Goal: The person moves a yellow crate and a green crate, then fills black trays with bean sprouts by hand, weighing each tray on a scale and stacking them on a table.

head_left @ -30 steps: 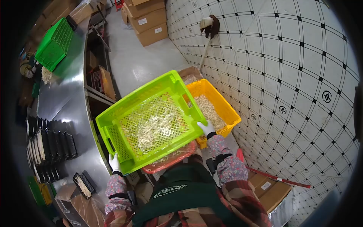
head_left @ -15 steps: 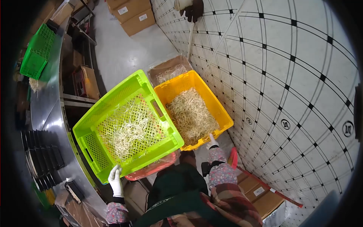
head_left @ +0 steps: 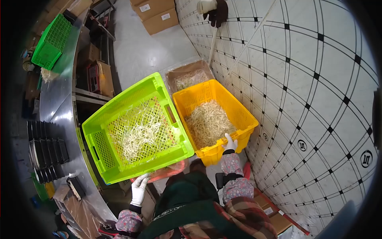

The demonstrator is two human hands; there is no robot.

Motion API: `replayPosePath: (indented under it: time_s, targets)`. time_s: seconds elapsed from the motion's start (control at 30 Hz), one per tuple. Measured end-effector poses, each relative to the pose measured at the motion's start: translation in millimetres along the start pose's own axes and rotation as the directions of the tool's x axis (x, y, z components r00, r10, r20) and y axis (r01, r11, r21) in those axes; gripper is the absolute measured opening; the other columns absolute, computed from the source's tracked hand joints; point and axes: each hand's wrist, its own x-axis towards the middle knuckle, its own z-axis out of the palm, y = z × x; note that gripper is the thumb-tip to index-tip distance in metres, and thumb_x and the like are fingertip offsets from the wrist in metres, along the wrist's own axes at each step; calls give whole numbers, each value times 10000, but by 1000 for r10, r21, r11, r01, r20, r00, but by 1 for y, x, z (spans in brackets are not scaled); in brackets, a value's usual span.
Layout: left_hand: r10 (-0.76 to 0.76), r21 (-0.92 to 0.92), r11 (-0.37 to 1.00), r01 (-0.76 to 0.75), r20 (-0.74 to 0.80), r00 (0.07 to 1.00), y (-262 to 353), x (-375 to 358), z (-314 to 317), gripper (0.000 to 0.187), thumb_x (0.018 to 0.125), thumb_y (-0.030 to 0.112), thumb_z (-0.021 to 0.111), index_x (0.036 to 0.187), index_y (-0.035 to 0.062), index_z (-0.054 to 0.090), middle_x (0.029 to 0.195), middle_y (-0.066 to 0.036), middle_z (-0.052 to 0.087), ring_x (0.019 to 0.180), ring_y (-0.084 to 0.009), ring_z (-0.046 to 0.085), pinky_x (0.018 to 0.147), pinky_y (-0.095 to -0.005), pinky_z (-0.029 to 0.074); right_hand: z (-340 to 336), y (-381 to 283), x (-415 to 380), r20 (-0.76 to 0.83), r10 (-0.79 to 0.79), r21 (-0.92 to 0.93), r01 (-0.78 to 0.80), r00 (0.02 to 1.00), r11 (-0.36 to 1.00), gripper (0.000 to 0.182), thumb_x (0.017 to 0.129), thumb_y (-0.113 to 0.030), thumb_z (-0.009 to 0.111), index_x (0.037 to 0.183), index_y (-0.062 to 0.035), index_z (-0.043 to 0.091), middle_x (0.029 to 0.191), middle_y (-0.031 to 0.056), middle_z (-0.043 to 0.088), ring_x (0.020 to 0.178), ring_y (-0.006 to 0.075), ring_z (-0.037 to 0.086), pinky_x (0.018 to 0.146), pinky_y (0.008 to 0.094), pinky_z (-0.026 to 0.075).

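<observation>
A light green plastic crate (head_left: 135,169) with a mesh bottom holds loose pale bean sprouts (head_left: 141,131). My left hand (head_left: 138,192), in a white glove, has its bent fingers at the near edge of this crate. To the right stands a yellow crate (head_left: 242,115), with a mass of browner sprouts (head_left: 209,123) inside. My right hand (head_left: 230,142), also white-gloved, grips the yellow crate's near rim; part of its grip is hidden by the rim. Partly under the green crate shows a red container (head_left: 169,171) with clear plastic.
Behind the crates is a plastic-lined cardboard box (head_left: 187,75) with sprouts. A steel table (head_left: 59,95) runs along the left, bearing a dark green crate (head_left: 51,42) and stacked black trays (head_left: 45,149). A tiled wall (head_left: 302,79) and a stick with a dark glove (head_left: 217,16) are at right.
My left hand has moved right along the green crate's near edge, away from its corner. The yellow crate's near side has swung right, with my right hand on its rim. The view has shifted.
</observation>
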Motion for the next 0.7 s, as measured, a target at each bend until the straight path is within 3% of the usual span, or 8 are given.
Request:
replayPosePath:
  time_s: [0.1,0.17,0.2,0.27,0.37,0.5,0.63,0.7]
  targets:
    - [45,62,997,-49,62,997,-1,1,12,234,916,20,546,1137,-23,609,1089,-85,646,996,-153,607,923,-284,459,-30,7,-1,-20,-50,-45,49,999,998,630,696,-115,782,1227,-65,447,1013,66,579,790,232,603,522,372,508]
    - [29,8,1000,-30,109,994,11,-1,22,236,919,37,548,1140,-17,609,1086,-80,648,1001,-140,601,928,-278,454,-69,58,49,92,-290,-28,293,953,956,542,714,-83,762,1175,-92,478,992,71,581,821,246,602,563,394,517]
    - [14,19,1000,-17,140,990,9,-1,23,238,920,47,549,1142,-15,609,1088,-77,648,1000,-137,599,926,-276,452,-85,57,47,94,-292,-30,296,952,955,542,714,-83,762,1175,-92,478,992,71,581,821,246,602,563,394,517]
    - [7,56,998,-18,190,982,3,-2,21,247,921,71,555,1148,-12,608,1094,-70,647,989,-128,595,914,-270,451,-116,47,33,130,-59,56,52,990,997,425,747,-74,738,1096,-103,497,971,80,576,822,251,607,604,431,533]
    - [-11,112,994,-16,233,972,-3,0,27,248,920,69,555,1150,-7,609,1093,-65,645,986,-122,589,901,-265,452,-145,33,27,104,43,-78,-35,994,996,338,772,-91,725,1023,-95,499,894,80,576,790,259,613,618,459,547]
    - [-51,112,994,6,398,916,10,6,62,259,914,81,569,1155,-6,609,1088,-58,644,1022,-114,568,922,-265,439,-156,53,29,72,-9,-201,24,997,979,301,782,-129,725,983,-81,507,778,74,579,703,257,615,599,474,554]
    - [-42,202,974,-102,603,796,6,19,111,269,928,80,542,1182,7,593,1138,-71,630,1047,-136,573,945,-275,431,-171,72,31,98,-152,-228,171,984,959,290,767,-80,722,961,-76,506,729,51,581,598,182,601,537,352,540]
    - [-37,204,969,-139,678,734,-6,29,141,279,932,107,550,1194,18,588,1148,-67,628,1064,-140,571,950,-281,436,-186,81,39,74,-152,-204,164,986,965,290,749,-30,707,953,-73,506,707,43,583,559,169,595,514,314,523]
